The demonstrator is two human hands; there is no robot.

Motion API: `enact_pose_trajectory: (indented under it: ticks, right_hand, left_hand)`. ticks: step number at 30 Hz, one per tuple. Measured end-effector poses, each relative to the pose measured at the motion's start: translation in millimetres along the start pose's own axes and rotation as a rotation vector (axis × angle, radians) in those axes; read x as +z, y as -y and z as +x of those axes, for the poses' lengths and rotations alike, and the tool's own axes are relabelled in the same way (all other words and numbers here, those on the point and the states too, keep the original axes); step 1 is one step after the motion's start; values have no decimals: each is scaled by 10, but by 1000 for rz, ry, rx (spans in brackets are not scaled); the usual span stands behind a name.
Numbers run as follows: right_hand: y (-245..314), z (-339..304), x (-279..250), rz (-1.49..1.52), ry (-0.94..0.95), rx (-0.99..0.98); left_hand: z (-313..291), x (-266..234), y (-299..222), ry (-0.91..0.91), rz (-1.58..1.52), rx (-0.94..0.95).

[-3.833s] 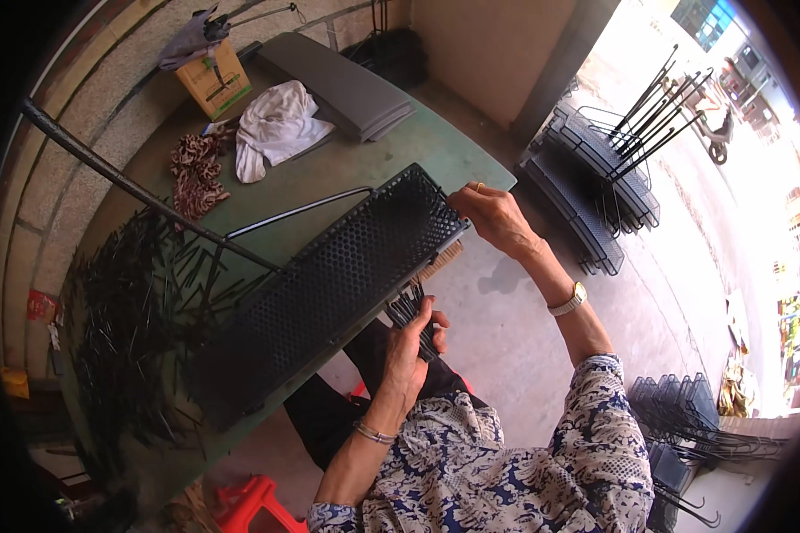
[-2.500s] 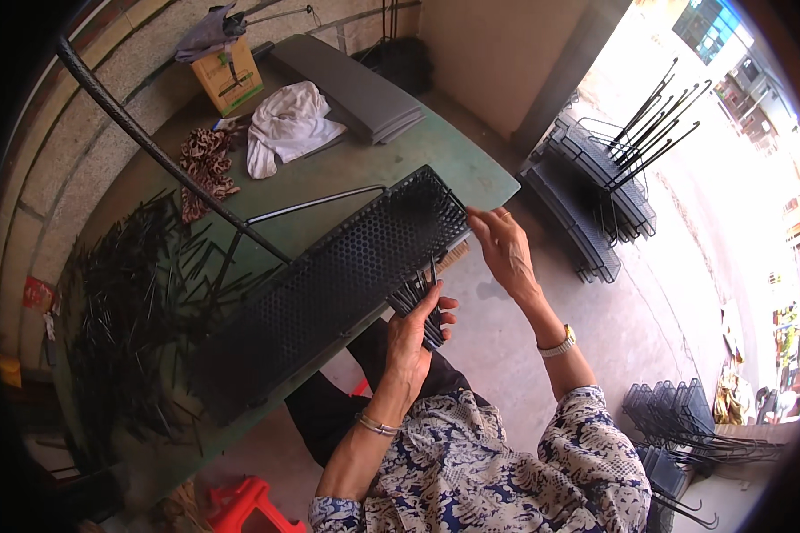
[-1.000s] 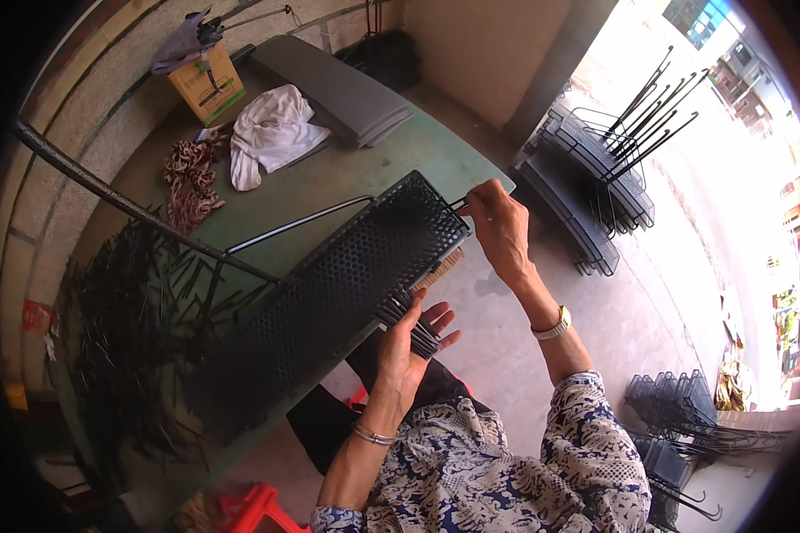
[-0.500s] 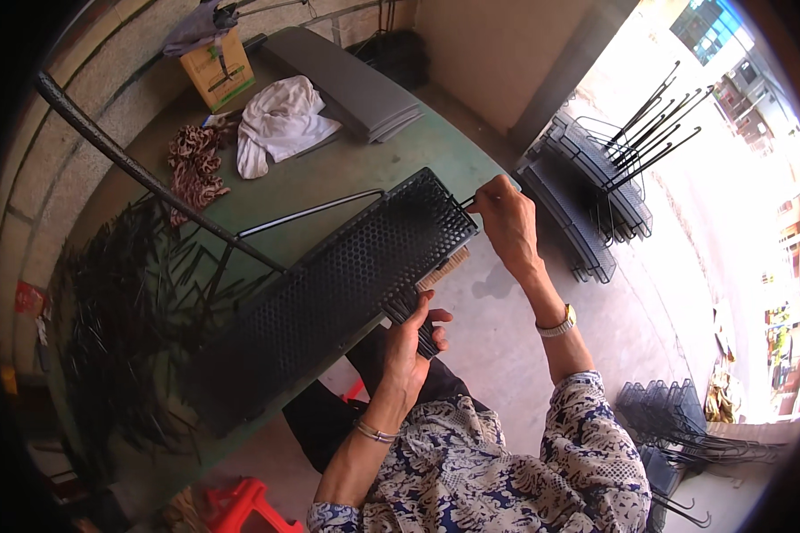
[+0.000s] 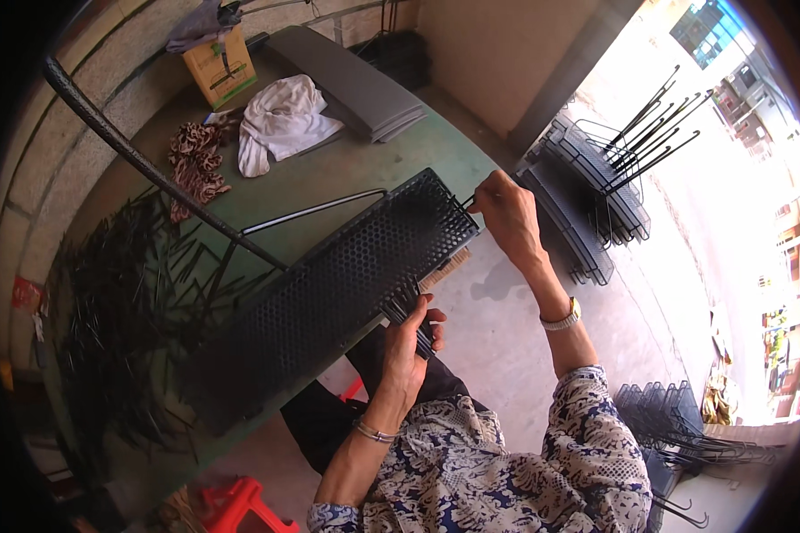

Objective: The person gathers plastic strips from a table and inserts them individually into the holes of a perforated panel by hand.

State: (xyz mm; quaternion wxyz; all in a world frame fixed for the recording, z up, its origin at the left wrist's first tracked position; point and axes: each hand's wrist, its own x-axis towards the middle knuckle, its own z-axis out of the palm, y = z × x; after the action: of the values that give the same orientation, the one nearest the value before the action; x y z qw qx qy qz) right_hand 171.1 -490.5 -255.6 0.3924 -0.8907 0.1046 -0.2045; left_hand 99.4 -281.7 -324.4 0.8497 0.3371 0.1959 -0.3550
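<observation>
A long black perforated metal shelf (image 5: 356,266) lies slantwise across the green table, with a thin bent metal rod (image 5: 316,213) along its far side. My left hand (image 5: 406,342) is wrapped round a bundle of thin black strips (image 5: 402,304), right against the shelf's near edge. At the shelf's right end, my right hand (image 5: 505,209) is closed in a pinch. A thin dark piece (image 5: 470,202) shows between its fingertips and the shelf end; most of it is hidden by the fingers.
Loose black strips (image 5: 116,329) heap on the table's left. A white cloth (image 5: 280,120), patterned cloth (image 5: 196,164), grey sheets (image 5: 347,80) and yellow box (image 5: 220,71) sit at the back. Wire racks (image 5: 587,178) stand right; a red stool (image 5: 244,506) is below. A black bar (image 5: 142,160) crosses the left side.
Both hands stay almost in place, still at the shelf's near edge and right end. The view has shifted very slightly.
</observation>
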Motion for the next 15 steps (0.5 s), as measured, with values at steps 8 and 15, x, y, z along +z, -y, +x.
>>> enact_pose_trajectory:
  ticks: [8,15]
  right_hand:
    - [-117,106,27,-25,-8,-88]
    - [-132,138,-5,-85,23,-139]
  left_hand:
    - [0,-41,16,1,-3,-28]
    - [-22,0,1,-3,32,-70]
